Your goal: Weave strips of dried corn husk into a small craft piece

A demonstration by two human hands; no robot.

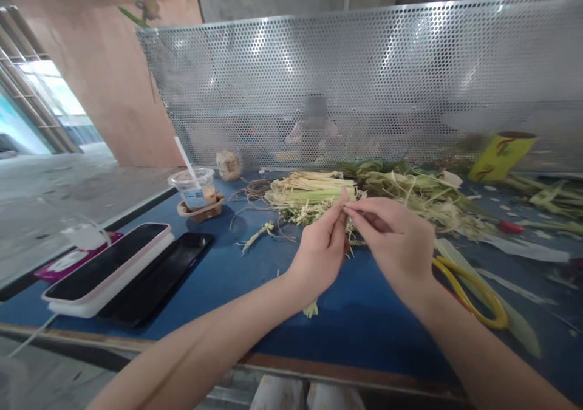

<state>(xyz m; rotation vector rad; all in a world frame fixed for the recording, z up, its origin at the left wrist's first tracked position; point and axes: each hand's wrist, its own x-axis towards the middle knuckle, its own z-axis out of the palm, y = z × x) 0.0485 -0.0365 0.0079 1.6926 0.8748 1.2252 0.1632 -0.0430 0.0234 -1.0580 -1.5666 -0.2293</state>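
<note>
Blue table (255,276) cluttered: two phones (107,267) at left, plastic cup (195,188) with straw behind them, yellow scissors (473,291) just right of the right wrist, yellow cup (501,155) far right, mesh screen (364,82) at back. Pile of green-white stalks (314,191) lies right behind the hands. Left hand (319,252) and right hand (394,243) meet mid-table, both grips pinched together on a thin pale strand (348,208); strand is fine, mostly hidden by fingers.

Blue table (255,276) bears phones (109,267); cup (195,188); stalks (314,190); scissors (473,291).
</note>
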